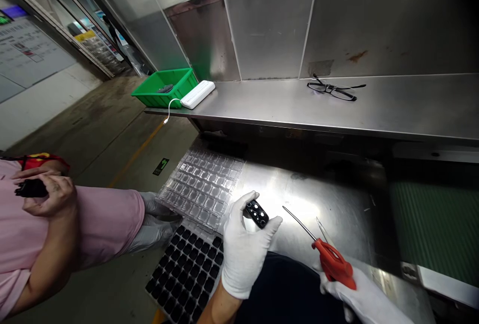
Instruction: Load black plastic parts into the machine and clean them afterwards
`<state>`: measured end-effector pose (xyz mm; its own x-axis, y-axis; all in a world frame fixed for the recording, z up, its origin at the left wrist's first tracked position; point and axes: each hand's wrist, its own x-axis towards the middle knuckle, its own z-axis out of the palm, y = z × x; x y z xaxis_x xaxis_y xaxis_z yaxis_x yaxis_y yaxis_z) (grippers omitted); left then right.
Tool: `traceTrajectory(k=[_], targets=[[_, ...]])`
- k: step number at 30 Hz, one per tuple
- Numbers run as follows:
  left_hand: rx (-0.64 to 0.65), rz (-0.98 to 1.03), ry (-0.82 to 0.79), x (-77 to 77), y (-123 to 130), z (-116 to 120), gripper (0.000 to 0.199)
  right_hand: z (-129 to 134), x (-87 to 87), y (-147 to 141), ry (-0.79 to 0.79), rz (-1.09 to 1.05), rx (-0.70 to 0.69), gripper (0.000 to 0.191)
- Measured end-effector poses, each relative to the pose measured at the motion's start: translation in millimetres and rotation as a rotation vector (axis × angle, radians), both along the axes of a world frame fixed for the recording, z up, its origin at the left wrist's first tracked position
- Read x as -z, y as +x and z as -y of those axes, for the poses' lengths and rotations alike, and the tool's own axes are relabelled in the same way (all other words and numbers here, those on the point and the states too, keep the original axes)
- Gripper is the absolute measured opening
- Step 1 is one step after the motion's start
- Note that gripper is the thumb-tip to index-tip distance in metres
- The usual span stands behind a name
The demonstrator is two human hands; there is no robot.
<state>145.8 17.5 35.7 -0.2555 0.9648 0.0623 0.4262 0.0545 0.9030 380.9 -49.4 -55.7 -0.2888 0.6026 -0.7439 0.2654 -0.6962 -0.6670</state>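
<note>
My left hand, in a white glove, holds a small black part with several bright round spots between thumb and fingers. In my right hand, also gloved, is a red air blow gun with a long thin metal nozzle. Its tip points toward the black part without touching it. A clear plastic tray with rows of pockets lies left of my left hand. Below it, another tray is filled with black parts.
On the steel shelf are a green bin, a white power strip and glasses. A green ribbed belt runs at right. A person in pink stands at left, holding a black object.
</note>
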Motion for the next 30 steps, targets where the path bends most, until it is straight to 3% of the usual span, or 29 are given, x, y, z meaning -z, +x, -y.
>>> traceTrajectory(k=[15, 22, 30], targets=[[-0.01, -0.089, 0.02, -5.3, 1.0, 0.7, 0.057, -8.6, -19.7, -3.9, -0.001, 0.082, -0.046, 0.063], [-0.01, -0.066, 0.033, -3.9, 2.7, 0.1, 0.057, -8.1, -26.0, -4.6, -0.002, 0.089, -0.048, 0.05], [-0.021, -0.051, -0.004, -4.5, 4.4, 0.0, 0.058, -10.4, -25.5, -4.0, 0.028, 0.056, -0.059, 0.056]])
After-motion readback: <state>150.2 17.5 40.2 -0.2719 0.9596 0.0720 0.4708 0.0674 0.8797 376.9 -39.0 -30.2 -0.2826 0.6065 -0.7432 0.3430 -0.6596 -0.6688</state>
